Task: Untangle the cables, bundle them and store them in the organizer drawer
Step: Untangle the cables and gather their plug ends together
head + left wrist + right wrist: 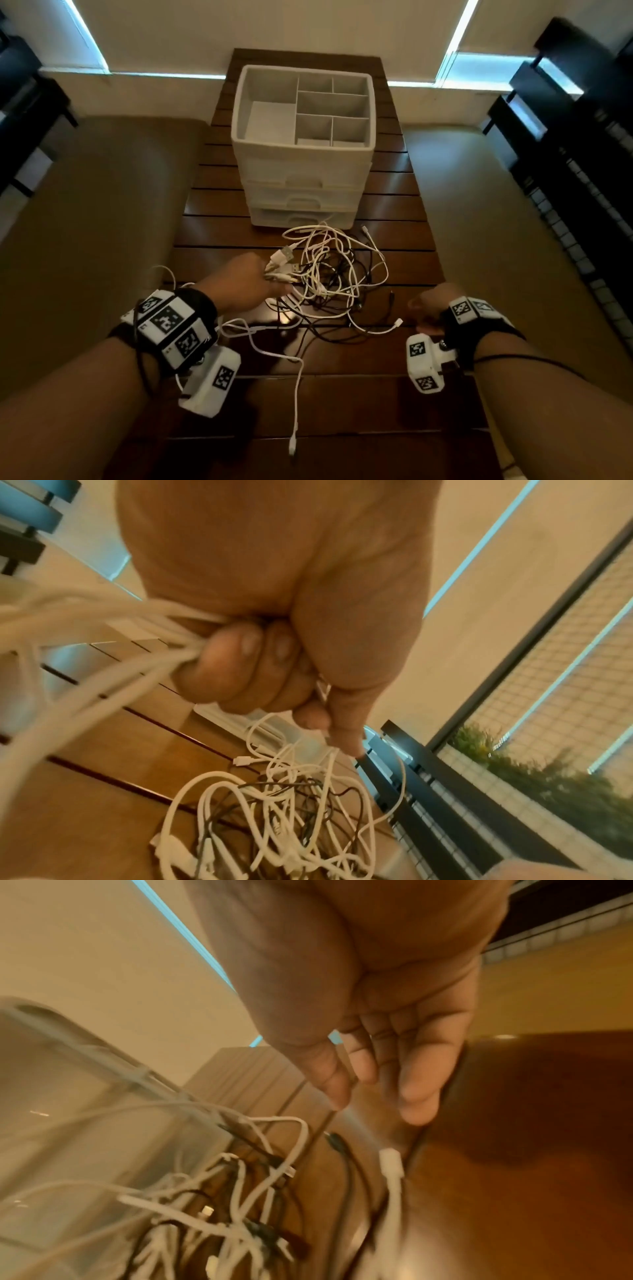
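Untangling is in hand: white cable ends (281, 265) are gripped by the left hand (248, 277), while the right hand (394, 1053), loosely spread and holding nothing, is judged needed at the tangle (337, 274) beside it.

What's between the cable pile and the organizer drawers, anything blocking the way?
Nothing visible does. The tangled cables lie on the table right before the organizer, no object between. All three drawers look closed, so one must open first.
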The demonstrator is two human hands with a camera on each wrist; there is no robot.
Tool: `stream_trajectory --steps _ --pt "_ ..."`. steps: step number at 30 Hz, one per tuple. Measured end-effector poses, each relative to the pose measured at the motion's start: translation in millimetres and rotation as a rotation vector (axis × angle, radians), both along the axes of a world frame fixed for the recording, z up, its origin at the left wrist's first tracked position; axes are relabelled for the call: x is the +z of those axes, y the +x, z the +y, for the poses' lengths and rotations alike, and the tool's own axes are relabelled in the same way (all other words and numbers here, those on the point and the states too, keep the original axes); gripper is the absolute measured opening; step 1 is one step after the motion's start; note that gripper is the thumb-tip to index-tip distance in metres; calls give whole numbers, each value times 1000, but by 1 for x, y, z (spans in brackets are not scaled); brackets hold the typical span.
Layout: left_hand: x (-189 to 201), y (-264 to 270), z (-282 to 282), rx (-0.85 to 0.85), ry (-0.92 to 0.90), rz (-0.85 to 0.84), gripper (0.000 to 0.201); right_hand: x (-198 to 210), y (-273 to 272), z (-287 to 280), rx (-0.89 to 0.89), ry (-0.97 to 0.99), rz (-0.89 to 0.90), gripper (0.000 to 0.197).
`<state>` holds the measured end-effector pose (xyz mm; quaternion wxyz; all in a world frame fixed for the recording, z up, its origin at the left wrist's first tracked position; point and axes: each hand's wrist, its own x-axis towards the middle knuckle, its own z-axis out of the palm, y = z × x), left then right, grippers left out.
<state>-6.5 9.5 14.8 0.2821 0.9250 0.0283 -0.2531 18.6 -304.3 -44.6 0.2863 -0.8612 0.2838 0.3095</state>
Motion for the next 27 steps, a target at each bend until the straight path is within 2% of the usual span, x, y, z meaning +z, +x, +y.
stream_trajectory --steps 1,5,6,9,11,16,18,19,21,22,23,25,27 --pt "-2 -2 -3 -38 6 20 35 -7 -5 -1 -62 31 30 38" --pt "-8 -7 -4 -162 -1 63 39 -39 -16 2 -53 89 35 21" --pt "-10 -7 -2 -162 -14 65 38 -45 -16 6 -56 99 9 21" --pt "-16 -7 4 -152 -25 62 38 -55 -16 17 -31 32 -102 39" --pt "-18 -8 7 -149 -24 55 42 -53 -12 25 -2 -29 -137 48" --pt "-15 -11 8 -116 -29 19 44 -54 -1 35 170 -114 -149 21" --pt "-15 -12 9 -88 -27 2 44 -55 1 36 186 -109 -145 32" --pt "-14 -13 10 -77 -31 -2 43 -54 1 37 171 -82 -152 31" --pt "-14 -13 11 -54 -53 -10 42 -50 0 38 130 -52 -167 14" --pt "-13 -14 11 -44 -60 -8 42 -50 -1 37 122 -69 -183 19" --pt "-12 -14 11 -37 -67 -5 41 -50 -2 37 144 -97 -219 23" --pt "-13 -13 12 -32 -80 -4 39 -47 -2 38 210 -116 -313 18" --pt "-14 -12 13 -35 -79 -13 41 -42 -1 43 325 -56 -301 15"
